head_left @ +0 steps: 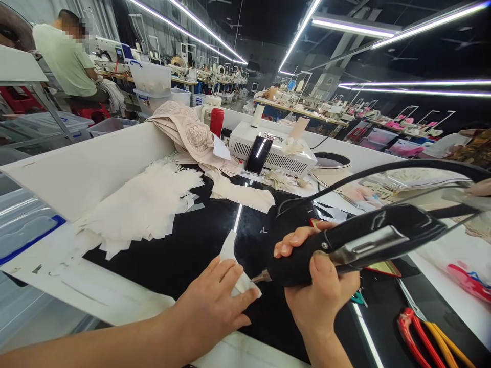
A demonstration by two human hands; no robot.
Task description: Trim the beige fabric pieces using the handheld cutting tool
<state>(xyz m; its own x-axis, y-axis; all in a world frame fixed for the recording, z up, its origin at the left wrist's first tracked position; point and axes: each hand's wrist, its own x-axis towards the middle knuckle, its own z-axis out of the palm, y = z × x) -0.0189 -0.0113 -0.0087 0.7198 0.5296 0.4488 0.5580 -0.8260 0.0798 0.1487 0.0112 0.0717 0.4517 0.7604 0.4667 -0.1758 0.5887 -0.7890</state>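
Note:
My left hand lies over a small white fabric strip, its fingers spread and pressing the strip onto the black work surface. Part of the strip is hidden under those fingers. My right hand is wrapped round a black corded hand tool with a metal lever along its side. The tool's metal tip points left and meets the strip's right edge, close to my left index finger; whether it presses on the fabric I cannot tell.
Cream fabric pieces lie heaped at the left. Behind are beige lace cups, a phone and a white vented box. Red-handled and yellow-handled tools lie at the lower right. A black cable arches overhead. A person sits far left.

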